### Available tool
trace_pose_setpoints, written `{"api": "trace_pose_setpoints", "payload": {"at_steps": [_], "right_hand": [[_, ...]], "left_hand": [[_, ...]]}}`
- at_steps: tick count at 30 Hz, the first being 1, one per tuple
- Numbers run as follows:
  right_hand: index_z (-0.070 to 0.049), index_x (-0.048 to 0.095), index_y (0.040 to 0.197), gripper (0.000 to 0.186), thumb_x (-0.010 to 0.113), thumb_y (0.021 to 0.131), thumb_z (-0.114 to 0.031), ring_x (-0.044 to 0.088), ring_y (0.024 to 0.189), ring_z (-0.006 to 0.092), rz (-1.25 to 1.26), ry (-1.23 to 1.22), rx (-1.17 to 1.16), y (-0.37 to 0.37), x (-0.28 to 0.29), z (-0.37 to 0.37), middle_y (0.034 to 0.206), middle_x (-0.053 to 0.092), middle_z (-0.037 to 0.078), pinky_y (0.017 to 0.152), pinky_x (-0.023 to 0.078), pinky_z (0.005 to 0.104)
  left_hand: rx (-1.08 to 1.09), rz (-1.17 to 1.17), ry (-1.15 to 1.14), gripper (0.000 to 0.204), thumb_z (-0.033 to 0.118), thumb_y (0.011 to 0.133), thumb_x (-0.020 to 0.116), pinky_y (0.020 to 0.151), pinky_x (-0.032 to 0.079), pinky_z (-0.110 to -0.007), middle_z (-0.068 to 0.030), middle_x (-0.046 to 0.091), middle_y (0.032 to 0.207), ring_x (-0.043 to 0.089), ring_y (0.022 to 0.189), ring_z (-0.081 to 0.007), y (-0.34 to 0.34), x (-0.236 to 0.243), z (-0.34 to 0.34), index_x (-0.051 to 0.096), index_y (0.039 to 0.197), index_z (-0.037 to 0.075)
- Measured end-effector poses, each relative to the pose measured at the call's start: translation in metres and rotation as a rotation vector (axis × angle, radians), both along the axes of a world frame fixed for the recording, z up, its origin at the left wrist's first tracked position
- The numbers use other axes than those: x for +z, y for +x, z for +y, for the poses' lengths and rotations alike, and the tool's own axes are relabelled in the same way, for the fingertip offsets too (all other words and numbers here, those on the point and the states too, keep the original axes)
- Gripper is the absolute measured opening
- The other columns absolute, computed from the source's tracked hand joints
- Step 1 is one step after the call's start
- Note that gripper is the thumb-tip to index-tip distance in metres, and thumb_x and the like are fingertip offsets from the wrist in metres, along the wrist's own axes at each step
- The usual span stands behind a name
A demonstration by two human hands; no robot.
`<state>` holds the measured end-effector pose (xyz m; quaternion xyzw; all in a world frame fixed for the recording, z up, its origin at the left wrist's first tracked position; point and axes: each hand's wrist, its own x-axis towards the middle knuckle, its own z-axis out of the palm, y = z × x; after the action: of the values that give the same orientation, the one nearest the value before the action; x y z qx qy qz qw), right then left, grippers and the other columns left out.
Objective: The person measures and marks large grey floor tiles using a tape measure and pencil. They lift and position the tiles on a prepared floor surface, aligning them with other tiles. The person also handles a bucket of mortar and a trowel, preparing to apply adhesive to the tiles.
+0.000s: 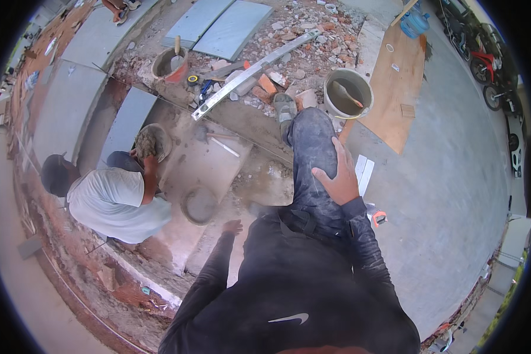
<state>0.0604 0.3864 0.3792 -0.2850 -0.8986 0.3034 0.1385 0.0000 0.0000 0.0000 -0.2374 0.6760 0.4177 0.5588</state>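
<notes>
Your right hand (338, 177) rests on your bent right knee (310, 131), fingers spread and thumb out to the side, gripping nothing. Your left hand (232, 226) hangs low by your side, fingers loosely extended, with nothing to be seen in it. The round tub (198, 222) sits on the slab (197, 168) near your left hand, apart from it. Beyond it, a co-worker (109, 197) crouches, holding a mud-caked bucket (165, 139)
</notes>
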Motion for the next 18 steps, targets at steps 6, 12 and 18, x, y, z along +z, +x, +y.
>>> {"api": "trace_pose_setpoints", "payload": {"at_steps": [6, 12, 18], "right_hand": [[-0.007, 0.031, 0.133, 0.078, 0.071, 0.070, -0.028, 0.036, 0.120, 0.0387, -0.053, -0.039, -0.061, -0.049, -0.012, 0.047, 0.128, 0.039, 0.023, 0.099, 0.031, 0.0444], [-0.007, 0.032, 0.133, 0.078, 0.070, 0.070, -0.032, 0.036, 0.118, 0.0410, 0.034, -0.075, -0.028, -0.148, -0.035, 0.120, 0.126, 0.038, 0.026, 0.098, 0.031, 0.0452], [-0.012, 0.041, 0.129, 0.070, 0.070, 0.068, -0.031, 0.034, 0.120, 0.0404, -0.128, 0.227, -0.045, -0.202, -0.017, 0.149, 0.129, 0.035, 0.024, 0.097, 0.030, 0.0491]], "left_hand": [[0.039, 0.057, -0.003, 0.034, 0.028, 0.084, 0.056, 0.059, 0.045, -0.033, -0.0108, 0.065, 0.093, 0.063, 0.076, -0.0216, -0.069, 0.005, 0.013, 0.057, 0.109, 0.006], [0.140, 0.195, -0.022, 0.036, 0.031, 0.086, 0.057, 0.068, 0.049, -0.034, -0.0133, 0.065, 0.095, 0.064, 0.079, -0.0236, -0.159, 0.034, 0.008, 0.055, 0.106, 0.001], [-0.059, 0.326, 0.011, 0.032, 0.029, 0.087, 0.057, 0.067, 0.048, -0.029, -0.0103, 0.066, 0.093, 0.065, 0.079, -0.0202, -0.252, 0.053, 0.070, 0.058, 0.103, 0.001]]}}
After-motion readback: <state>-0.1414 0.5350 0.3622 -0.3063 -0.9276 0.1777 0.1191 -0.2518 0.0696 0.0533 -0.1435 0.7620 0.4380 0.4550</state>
